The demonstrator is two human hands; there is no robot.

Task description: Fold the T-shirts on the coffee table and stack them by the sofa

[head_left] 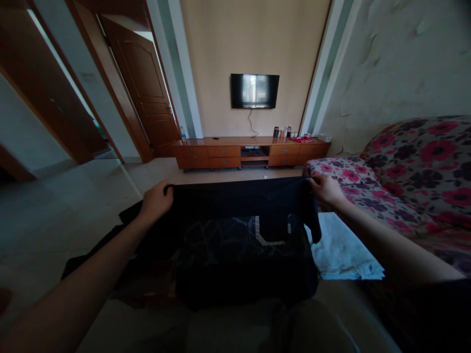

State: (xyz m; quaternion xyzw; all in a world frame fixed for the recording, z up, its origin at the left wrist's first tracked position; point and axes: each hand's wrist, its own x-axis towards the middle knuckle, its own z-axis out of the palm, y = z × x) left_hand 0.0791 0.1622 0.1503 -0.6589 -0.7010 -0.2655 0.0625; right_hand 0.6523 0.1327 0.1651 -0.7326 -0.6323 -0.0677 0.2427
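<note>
A black garment (235, 201) with a grey line print is stretched between my two hands, its upper edge nearly straight. My left hand (158, 198) is closed on its upper left corner. On the other side, my right hand (326, 189) pinches the upper right corner, and a dark flap hangs below it. More dark cloth (99, 250) lies to the left, behind my left forearm. To the right of the garment, a folded light blue cloth (344, 247) lies flat. The surface under the garment is mostly hidden.
A sofa with a floral cover (434, 162) stands at the right. Across the tiled floor (99, 196) is a low wooden cabinet (224, 152) with bottles and small items on top. A television (254, 91) hangs above it. At the left is a wooden door (143, 88).
</note>
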